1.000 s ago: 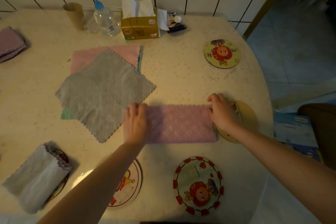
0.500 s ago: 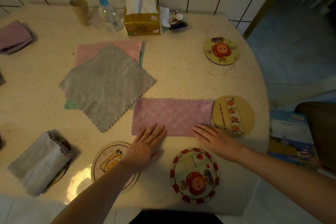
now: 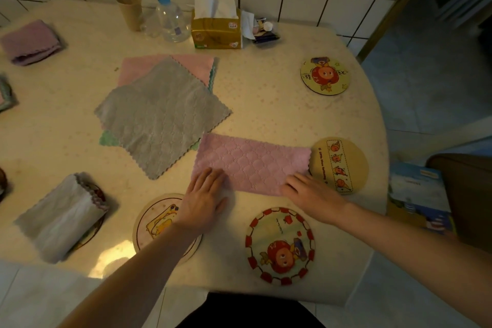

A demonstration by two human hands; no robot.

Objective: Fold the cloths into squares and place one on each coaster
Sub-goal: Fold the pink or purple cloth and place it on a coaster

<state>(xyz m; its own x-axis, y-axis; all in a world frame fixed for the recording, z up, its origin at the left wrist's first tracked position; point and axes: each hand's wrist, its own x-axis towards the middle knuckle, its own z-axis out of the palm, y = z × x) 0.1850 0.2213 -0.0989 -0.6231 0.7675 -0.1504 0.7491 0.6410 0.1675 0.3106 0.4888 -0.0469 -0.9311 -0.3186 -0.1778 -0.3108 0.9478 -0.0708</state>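
Observation:
A lilac cloth, folded in half into a long rectangle, lies in front of me on the table. My left hand rests with flat fingers on its near left corner. At the near right corner my right hand curls its fingers at the edge. The cloth's right end touches a yellow coaster. A red-rimmed coaster and a duck coaster lie bare near me, and another coaster sits far right. A folded grey cloth covers a coaster at the left.
Unfolded cloths are stacked mid-table: a grey one on pink and green. A folded lilac cloth sits far left. Cup, pump bottle and tissue box line the wall. A blue box lies beyond the table's right edge.
Both hands slid from the cloth's far edge to its near edge. My left fingers closed together on the near left corner and my right fingers curled at the near right corner.

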